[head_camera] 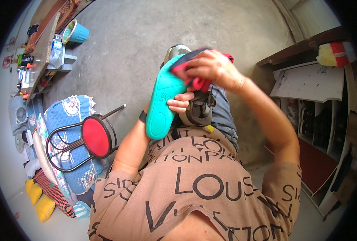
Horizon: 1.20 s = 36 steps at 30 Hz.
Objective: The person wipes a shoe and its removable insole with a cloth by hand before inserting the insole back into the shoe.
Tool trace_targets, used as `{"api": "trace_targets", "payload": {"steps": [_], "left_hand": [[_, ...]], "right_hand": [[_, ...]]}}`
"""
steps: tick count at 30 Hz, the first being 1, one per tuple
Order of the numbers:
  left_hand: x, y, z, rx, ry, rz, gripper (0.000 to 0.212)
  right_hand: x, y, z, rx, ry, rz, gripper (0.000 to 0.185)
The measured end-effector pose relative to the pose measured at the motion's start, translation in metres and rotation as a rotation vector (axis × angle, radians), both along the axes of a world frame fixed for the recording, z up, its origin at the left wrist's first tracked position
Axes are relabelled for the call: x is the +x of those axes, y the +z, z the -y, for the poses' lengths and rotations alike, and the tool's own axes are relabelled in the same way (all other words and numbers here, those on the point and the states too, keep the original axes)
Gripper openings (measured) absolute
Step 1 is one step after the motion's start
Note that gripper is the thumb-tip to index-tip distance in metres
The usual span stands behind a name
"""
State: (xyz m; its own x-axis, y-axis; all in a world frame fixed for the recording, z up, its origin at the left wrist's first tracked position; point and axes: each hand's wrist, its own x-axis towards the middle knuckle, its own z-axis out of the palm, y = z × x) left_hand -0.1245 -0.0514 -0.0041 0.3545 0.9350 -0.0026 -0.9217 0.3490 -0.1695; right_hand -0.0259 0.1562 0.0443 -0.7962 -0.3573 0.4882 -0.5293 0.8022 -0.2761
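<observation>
A teal shoe insole [166, 96], its underside up, is gripped near its middle by my left hand [180, 101], with the fingers curled over its edge. My right hand [213, 67] is closed on a dark blue and red cloth [199, 82], which lies against the upper part of the insole; hand and cloth are blurred. Behind my left hand a grey-brown lace-up shoe [199, 113] rests on my lap. Another shoe [177, 51], grey with a rounded toe, shows partly behind the insole's tip.
To the left stand a chair with a red round seat [95, 136], a bed with a blue quilt [67, 114] and a blue bin [78, 33] beside a cluttered table [44, 57]. A shoe cabinet [308, 82] with its flap tilted stands at the right, shoes inside. Concrete floor [130, 39] lies ahead.
</observation>
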Motion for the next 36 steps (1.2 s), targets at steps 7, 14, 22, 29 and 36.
{"api": "trace_targets", "payload": {"steps": [7, 14, 22, 29, 36], "left_hand": [[0.000, -0.008, 0.001, 0.008, -0.008, 0.097, 0.042], [0.003, 0.003, 0.003, -0.032, -0.010, 0.019, 0.047], [0.003, -0.002, 0.005, -0.028, 0.024, 0.103, 0.037], [0.004, -0.004, 0.005, -0.029, 0.034, 0.032, 0.040], [0.005, 0.002, 0.008, -0.070, 0.084, 0.068, 0.040]], "right_hand": [[0.016, 0.004, -0.064, 0.066, -0.520, 0.072, 0.030], [0.001, -0.016, -0.031, 0.165, -0.035, 0.124, 0.018], [0.025, -0.021, -0.062, -0.069, -0.564, 0.044, 0.042], [0.007, -0.030, -0.011, 0.032, -0.132, 0.072, 0.025], [0.013, 0.004, -0.026, -0.074, -0.479, -0.081, 0.038]]}}
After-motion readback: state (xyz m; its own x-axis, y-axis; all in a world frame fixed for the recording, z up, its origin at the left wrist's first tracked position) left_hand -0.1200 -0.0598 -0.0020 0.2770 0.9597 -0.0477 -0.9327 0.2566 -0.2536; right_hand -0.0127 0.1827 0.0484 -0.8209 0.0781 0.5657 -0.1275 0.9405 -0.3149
